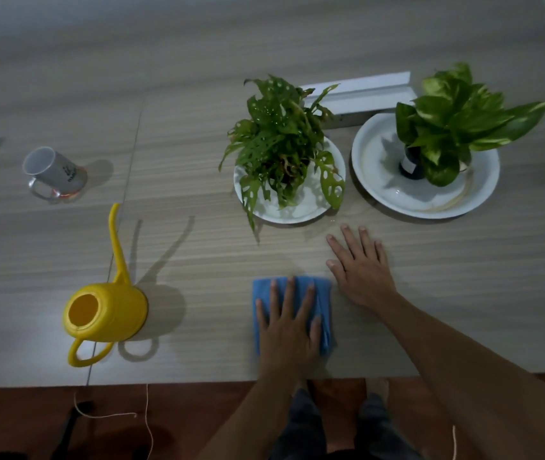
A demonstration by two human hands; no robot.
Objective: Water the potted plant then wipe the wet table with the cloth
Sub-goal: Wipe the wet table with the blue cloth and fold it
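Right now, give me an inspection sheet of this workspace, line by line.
Surface: pale wood-grain table; small droplets near the plate of the holey-leaved potted plant.
Job's things: yellow plastic watering can standing apart, left; folded blue cloth flat near the front edge.
Clutter: second leafy plant on white plate; grey mug; white box.
Grippers: left hand pressed flat on cloth; right hand flat on bare table.
Cables: thin cords hang below the table edge.
Surroundings: reddish floor.
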